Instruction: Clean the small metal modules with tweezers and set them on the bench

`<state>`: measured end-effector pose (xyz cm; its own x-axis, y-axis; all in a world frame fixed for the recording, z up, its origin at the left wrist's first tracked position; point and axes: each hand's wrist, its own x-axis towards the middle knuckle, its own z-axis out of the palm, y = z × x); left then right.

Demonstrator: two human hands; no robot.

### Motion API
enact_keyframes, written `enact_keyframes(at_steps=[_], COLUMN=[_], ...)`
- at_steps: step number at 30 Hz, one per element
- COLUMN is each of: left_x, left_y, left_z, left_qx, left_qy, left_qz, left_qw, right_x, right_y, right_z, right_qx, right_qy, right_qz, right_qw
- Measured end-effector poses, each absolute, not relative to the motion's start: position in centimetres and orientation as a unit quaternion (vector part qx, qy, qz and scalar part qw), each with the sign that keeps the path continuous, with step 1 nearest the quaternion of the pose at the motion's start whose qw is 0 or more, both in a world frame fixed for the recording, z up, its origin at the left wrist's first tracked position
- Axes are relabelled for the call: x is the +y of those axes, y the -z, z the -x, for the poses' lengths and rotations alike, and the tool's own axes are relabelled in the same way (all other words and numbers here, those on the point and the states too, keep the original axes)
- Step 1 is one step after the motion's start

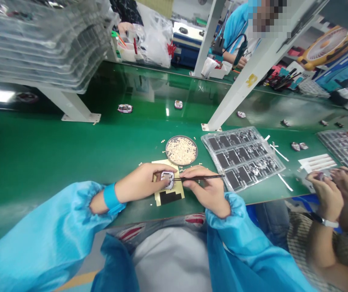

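With the left hand bent into a pinch around the small casing, thumb over its left side. With the right hand closed pen-fashion on the dark tweezers, pointing leftward into the casing. Held between both hands, just in front of the dish, white inner side up and purplish rim showing. Too small to tell at the tip: whether touching, or gripping any part.

Held over the yellow sheet, on the green bench in front of the dish. Better kept low there, to catch a dropped part in plain sight. Press the left thumb on the rim only, to leave the inside clear to view. Brace the right fingers lightly against the left hand for a steady tip. Come in at a shallow slant, with a gentle squeeze rather than a shove, probably safest for such fine parts. Keep both sleeves away from the dish, heaped with pale bits and ringed by strays.

Right of the dish, laid in a clear tray: rows of dark panels. Beyond the dish, set down singly: similar casings. Far right of the dish, around another small piece: a co-worker's hands.
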<state>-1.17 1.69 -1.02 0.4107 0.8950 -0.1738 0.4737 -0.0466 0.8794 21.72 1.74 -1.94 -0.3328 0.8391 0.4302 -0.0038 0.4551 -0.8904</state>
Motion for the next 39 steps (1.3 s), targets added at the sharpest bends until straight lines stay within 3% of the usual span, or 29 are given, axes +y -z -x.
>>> enact_keyframes(at_steps=[6,14,18,23,27,30,32,35,39], left_x=[1.7,1.6,1.2,0.0,-0.4,-0.2,-0.1,0.2,0.9], left_y=[1.0,1.1,1.0,1.5,1.8,1.4,0.9,0.2,0.4], left_z=[1.0,1.2,0.9,0.5,1.0,1.2,1.1,0.5,0.2], left_qx=[0.475,0.473,0.479,0.458,0.484,0.526,0.537,0.541,0.559], left_qy=[-0.245,-0.245,-0.241,-0.24,-0.259,-0.285,-0.303,-0.311,-0.303], left_qz=[-0.675,-0.69,-0.749,-0.837,-0.806,-0.743,-0.692,-0.607,-0.554], left_qw=[0.509,0.49,0.39,0.179,0.222,0.301,0.375,0.492,0.538], right_x=[1.7,1.6,1.6,1.2,0.9,3.0,6.0,12.0,18.5], right_y=[2.0,2.0,2.1,2.3,0.8,-1.3,-2.5,-3.3,-2.1], right_z=[-20.1,-19.8,-19.2,-18.4,-20.5,-25.1,-29.2,-35.4,-40.3], right_qx=[-0.725,-0.711,-0.644,-0.482,-0.508,-0.597,-0.646,-0.663,-0.661], right_qy=[-0.356,-0.377,-0.406,-0.58,-0.592,-0.473,-0.281,-0.061,-0.062], right_qz=[0.314,0.348,0.427,0.456,0.396,0.419,0.523,0.681,0.715], right_qw=[0.499,0.481,0.489,0.473,0.484,0.494,0.479,0.304,0.218])
